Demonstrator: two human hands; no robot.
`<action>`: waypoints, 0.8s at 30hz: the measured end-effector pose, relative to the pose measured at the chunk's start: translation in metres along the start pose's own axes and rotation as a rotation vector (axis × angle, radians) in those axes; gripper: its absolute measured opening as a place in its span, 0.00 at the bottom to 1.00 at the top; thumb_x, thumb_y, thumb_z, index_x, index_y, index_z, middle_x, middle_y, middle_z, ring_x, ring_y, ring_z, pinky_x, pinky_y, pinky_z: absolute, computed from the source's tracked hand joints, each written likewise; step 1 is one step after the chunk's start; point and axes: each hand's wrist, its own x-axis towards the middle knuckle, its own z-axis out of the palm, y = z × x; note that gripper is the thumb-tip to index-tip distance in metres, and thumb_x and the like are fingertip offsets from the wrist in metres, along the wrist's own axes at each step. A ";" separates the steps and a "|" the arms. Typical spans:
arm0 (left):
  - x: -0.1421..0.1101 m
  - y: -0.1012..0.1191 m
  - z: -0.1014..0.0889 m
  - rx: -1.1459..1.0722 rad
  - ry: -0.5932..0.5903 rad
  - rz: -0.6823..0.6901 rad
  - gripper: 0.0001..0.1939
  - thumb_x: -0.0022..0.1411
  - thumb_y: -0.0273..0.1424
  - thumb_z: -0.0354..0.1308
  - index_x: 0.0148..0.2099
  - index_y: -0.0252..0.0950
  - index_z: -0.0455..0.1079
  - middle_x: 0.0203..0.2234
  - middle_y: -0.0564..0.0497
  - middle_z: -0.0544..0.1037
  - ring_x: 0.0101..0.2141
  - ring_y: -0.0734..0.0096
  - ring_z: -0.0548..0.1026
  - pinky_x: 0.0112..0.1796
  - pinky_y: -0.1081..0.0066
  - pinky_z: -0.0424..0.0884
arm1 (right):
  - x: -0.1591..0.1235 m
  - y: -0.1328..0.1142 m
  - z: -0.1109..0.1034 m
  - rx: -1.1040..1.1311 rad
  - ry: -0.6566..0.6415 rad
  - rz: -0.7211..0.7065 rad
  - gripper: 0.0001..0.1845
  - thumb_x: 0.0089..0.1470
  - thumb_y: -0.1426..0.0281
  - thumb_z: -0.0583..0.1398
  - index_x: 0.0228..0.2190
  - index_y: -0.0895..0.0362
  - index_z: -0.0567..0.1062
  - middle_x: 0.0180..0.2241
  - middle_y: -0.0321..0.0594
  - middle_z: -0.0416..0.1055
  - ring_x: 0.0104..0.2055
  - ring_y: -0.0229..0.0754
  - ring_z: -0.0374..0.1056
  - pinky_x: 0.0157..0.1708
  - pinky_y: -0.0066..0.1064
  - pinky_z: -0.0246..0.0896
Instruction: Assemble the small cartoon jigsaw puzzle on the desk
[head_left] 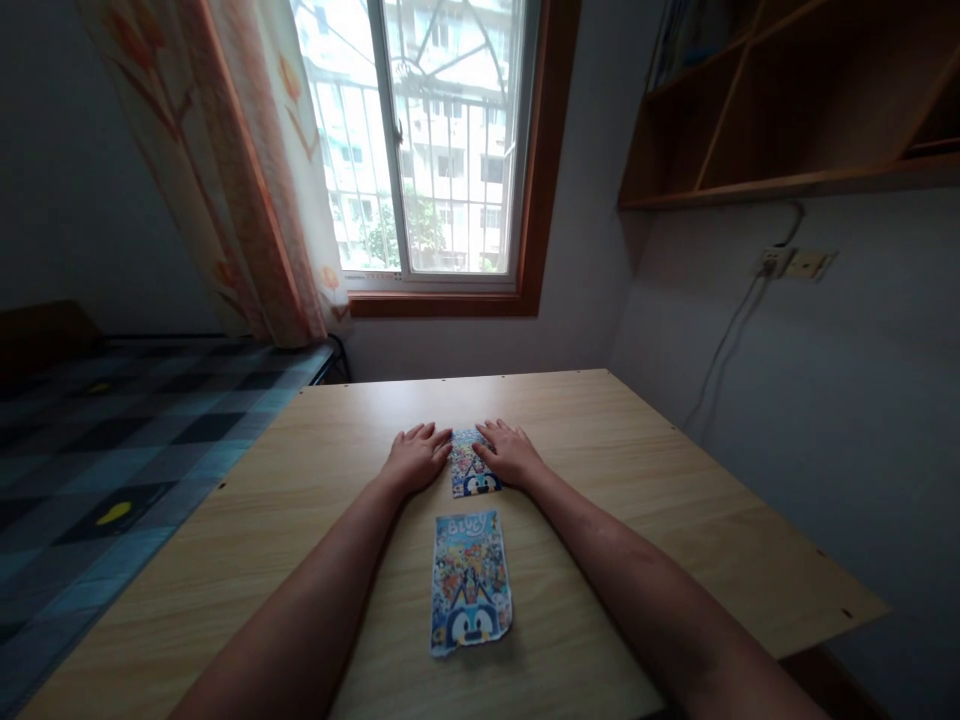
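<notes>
My left hand point(418, 458) lies flat on the wooden table, its fingers reaching to the left edge of a small colourful picture point(472, 475). On the other side, my right hand point(510, 455) rests with fingers stretched out over the picture's right edge, covering part of it. The small picture lies flat and shows a blue cartoon dog's face at its bottom. Closer to me, between my forearms, is a larger paper sheet point(471, 580) with a similar print and the lettering "BLUEY". Its lower edge looks torn and slightly curled. Neither hand touches this sheet.
The light wooden table point(615, 480) reaches toward a window point(450, 150) with a floral curtain point(247, 170) at its left. A bed with a checked cover point(150, 430) stands left. On the right wall are shelves point(802, 100) and a socket with a cable point(776, 262).
</notes>
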 end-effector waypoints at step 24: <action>-0.003 -0.001 0.000 -0.099 0.137 -0.006 0.17 0.63 0.39 0.55 0.53 0.43 0.75 0.58 0.46 0.74 0.59 0.56 0.70 0.60 0.57 0.61 | 0.028 -0.032 0.018 -0.113 0.224 -0.039 0.19 0.61 0.65 0.56 0.50 0.53 0.79 0.48 0.45 0.75 0.52 0.49 0.66 0.53 0.37 0.58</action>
